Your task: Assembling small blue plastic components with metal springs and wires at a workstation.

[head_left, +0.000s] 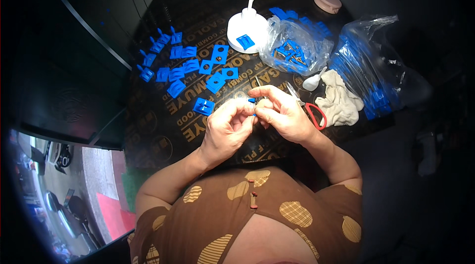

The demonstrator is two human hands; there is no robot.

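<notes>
Head view: left hand (228,128) and right hand (282,113) pinch one small blue part (253,101) together, apparently mid-assembly; the next move likely needs fine fingertip alignment.

Bright blue plastic pieces (190,66) are lying on a dark board (163,130) printed with gold lettering. Scissors (311,110) are showing red handles, the lamp base (246,26) is white (the crumpled cloth (340,98) is cream).

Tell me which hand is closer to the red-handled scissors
Right. The right hand lies just beside the scissors, nearly touching; the left hand is farther left, beyond it.
</notes>
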